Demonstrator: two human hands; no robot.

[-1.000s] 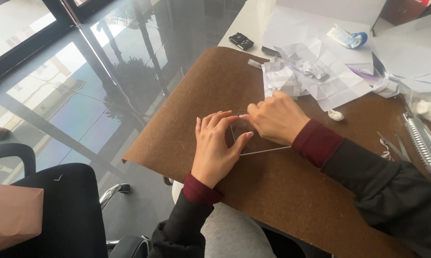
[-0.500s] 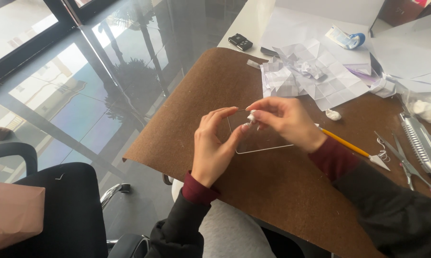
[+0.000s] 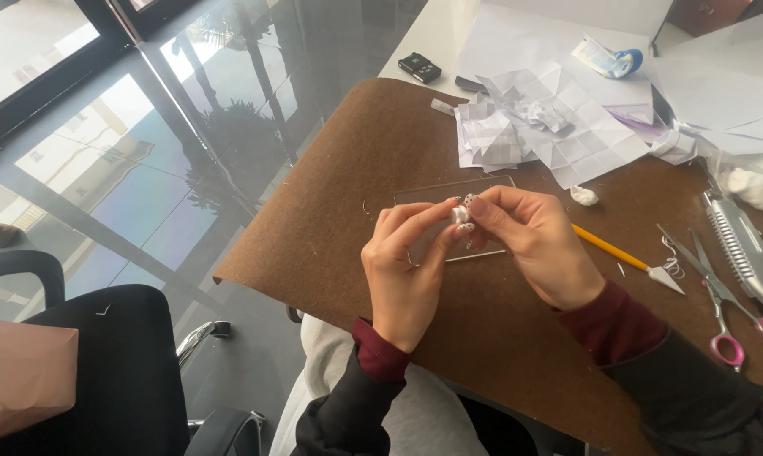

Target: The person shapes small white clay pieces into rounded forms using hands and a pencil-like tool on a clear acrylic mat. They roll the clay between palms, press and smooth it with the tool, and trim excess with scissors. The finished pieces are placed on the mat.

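**Above the brown mat, two hands pinch a small white piece**

Over the brown mat (image 3: pixel 339 219) on the table, the left hand (image 3: pixel 403 270) and the right hand (image 3: pixel 538 245) meet at their fingertips, raised off the surface. Both sets of fingers are closed together on a small white piece (image 3: pixel 459 214), held between thumbs and forefingers; what it is made of is too small to tell. It looks very light and easy to drop, so a pinch by its edges with the fingertips seems the fitting hold, and a hard squeeze might deform it. Just beneath the hands lies a clear flat sheet (image 3: pixel 449 190), stiff-looking and probably slippery. To the right rest a yellow-handled craft knife (image 3: pixel 622 256), pink-handled scissors (image 3: pixel 724 312) and a grey toothed tool (image 3: pixel 745 249). Beyond the hands sits creased white paper (image 3: pixel 542 118), with a tape roll (image 3: pixel 610 59) further back.
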